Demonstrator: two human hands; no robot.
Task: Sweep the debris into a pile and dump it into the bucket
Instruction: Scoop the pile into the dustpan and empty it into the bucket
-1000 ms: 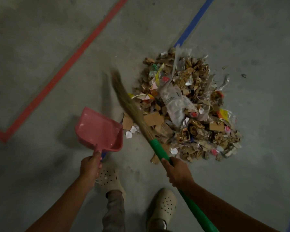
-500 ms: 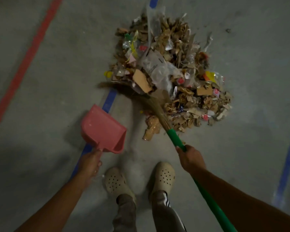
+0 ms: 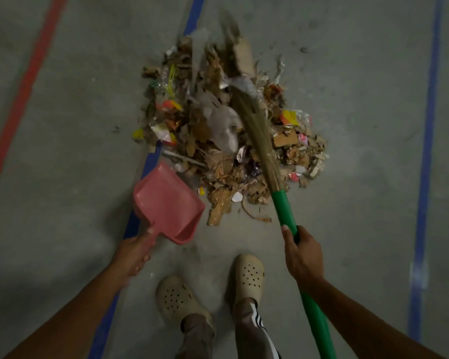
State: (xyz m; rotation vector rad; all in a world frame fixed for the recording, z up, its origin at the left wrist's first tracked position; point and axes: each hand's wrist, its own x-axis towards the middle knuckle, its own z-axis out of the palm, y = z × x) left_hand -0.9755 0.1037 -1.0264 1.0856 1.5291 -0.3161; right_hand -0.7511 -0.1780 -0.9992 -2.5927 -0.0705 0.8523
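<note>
Head view shows the debris pile (image 3: 228,130) on the grey floor (image 3: 75,156), just ahead of the person's two shoes (image 3: 249,274) and lying over one blue floor line (image 3: 151,161). It is torn cardboard, paper scraps, thin clear plastic and some coloured wrappers; I judge it very light, loose and partly springy, so pieces can fly or slide away under a fast stroke. One cannot take hold of it directly; it must be pushed from its far edge.

From the pile outward: the broom (image 3: 259,136) lies across the pile, its long axis going from the green handle at the near right edge of the pile up to the blurred bristle tip at the far edge. The bristles look soft and bending. The right hand (image 3: 302,257) is closed around the green handle, near the pile. The pink dustpan (image 3: 166,203) sits at the near left edge of the pile, mouth pointing toward it, empty. The left hand (image 3: 134,253) is closed on its handle. No bucket is visible.
</note>
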